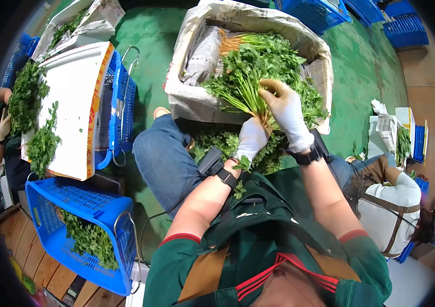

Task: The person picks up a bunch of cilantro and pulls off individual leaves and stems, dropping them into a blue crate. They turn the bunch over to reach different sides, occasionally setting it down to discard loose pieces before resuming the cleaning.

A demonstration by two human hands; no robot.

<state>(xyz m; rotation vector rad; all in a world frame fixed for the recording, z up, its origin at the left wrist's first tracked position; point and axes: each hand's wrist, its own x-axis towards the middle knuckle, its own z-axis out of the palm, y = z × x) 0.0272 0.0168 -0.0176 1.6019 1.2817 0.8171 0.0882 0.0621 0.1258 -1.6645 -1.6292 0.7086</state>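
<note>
My left hand (254, 138), in a white glove, is closed round the root end of a bunch of coriander (248, 87). Its green stems fan up and away from me, over the near side of a newspaper-lined box (189, 100). Beside the stems is my right hand (287, 110), also gloved, with curled fingers, a gap showing between thumb and forefinger. The glove's fingertips look stained. More coriander (279, 51) lies in the box, some with brownish roots toward the back. Loose leaves (217, 140) show below the box, between my knees.
At left, a white foam lid (74, 110) with greens rests on a blue crate (125, 97). A tilted blue basket (79, 250) holds leaves. Another person's hand (4, 125) is at far left; a person in a white top (388, 215) sits at right. Blue baskets (314, 15) stand behind.
</note>
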